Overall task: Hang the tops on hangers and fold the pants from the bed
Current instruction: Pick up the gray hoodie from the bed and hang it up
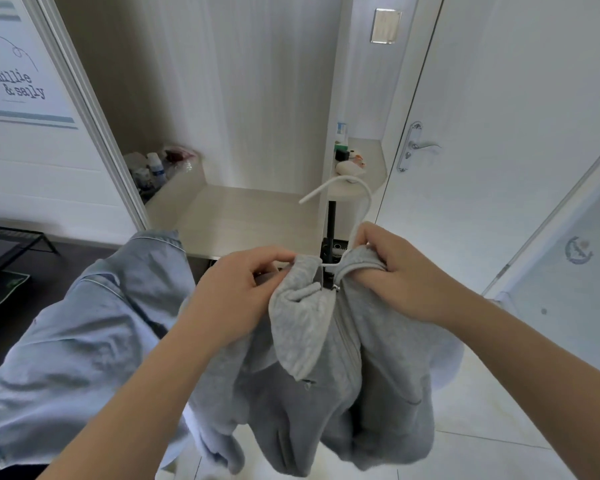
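1. Both bare forearms are stretched forward from the lower edge of the view, and a grey zip hoodie (pixel 326 375) is held up between the hands at chest height.
2. One side of the hoodie's neck opening is pinched by the left hand (pixel 236 282) between thumb and fingertips, where a white arm of the hanger (pixel 370 199) is seen passing under the cloth.
3. The other side of the neck opening is bunched and gripped by the right hand (pixel 392 271), whose fingers are curled round the cloth at the base of the hanger's hook.
4. The hook is raised above both hands and is caught on nothing.
5. The hoodie's body and sleeves are left hanging down below the hands, with the zip partly open at the top.
6. A light blue denim garment (pixel 84 323) is draped to the left, just beside the left forearm.
7. A black pole (pixel 332 223) is seen upright behind the hoodie, in front of a pale desk top (pixel 243 216).
8. Bottles (pixel 156 168) are gathered at the desk's left end.
9. A white door (pixel 499 133) with a metal handle (pixel 420 146) is shut at the right.
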{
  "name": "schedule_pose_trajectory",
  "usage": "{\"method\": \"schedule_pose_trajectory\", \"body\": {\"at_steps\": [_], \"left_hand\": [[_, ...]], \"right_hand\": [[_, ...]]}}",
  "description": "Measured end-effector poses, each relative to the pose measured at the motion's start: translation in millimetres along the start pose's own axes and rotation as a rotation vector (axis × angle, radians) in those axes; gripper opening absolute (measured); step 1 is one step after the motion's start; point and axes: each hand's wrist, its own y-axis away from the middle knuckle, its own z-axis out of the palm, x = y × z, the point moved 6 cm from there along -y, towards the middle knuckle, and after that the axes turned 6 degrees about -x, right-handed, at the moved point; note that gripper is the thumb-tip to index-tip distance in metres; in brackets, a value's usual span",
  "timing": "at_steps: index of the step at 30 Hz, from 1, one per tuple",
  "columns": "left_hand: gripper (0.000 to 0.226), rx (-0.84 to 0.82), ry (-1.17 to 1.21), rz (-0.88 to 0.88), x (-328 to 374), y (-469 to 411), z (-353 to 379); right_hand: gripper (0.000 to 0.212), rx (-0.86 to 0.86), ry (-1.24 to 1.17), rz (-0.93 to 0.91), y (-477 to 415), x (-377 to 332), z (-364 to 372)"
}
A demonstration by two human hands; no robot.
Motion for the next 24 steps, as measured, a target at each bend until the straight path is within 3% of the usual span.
{"method": "schedule_pose_trajectory", "body": {"at_steps": [1, 5, 7, 9, 12, 14, 17, 20, 24], "left_hand": [[0.010, 0.039, 0.000, -0.023, -4, -2, 0], [0.006, 0.255, -0.156, -0.094, -12, -3, -2], [0.026, 0.295, -0.088, -0.154, -19, -2, -3], [0.048, 0.177, 0.002, -0.259, -25, -4, 8], [0.052, -0.047, -0.030, -0.399, -35, -5, 36], [0.042, -0.015, -0.003, -0.413, -44, -9, 44], [0.004, 0.255, 0.312, -0.425, -54, -16, 32], [0.013, 0.401, 0.473, -0.356, -54, -24, 13], [0.023, 0.368, 0.267, -0.030, -14, -36, -3]], "right_hand": [[0.016, -0.026, -0.083, 0.057, 2, 4, 1], [0.045, -0.246, -0.337, 0.196, 17, 16, 18], [0.030, -0.155, -0.389, 0.244, 20, 25, 21], [0.013, 0.062, -0.386, 0.319, 18, 33, 19], [0.024, 0.193, -0.277, 0.371, 14, 33, 24], [0.022, 0.157, -0.183, 0.358, 11, 26, 29], [0.023, 0.062, -0.077, 0.338, 10, 19, 29], [0.020, 0.059, 0.123, 0.276, 15, 15, 27], [0.015, -0.028, 0.281, 0.211, 23, 15, 43]]}}
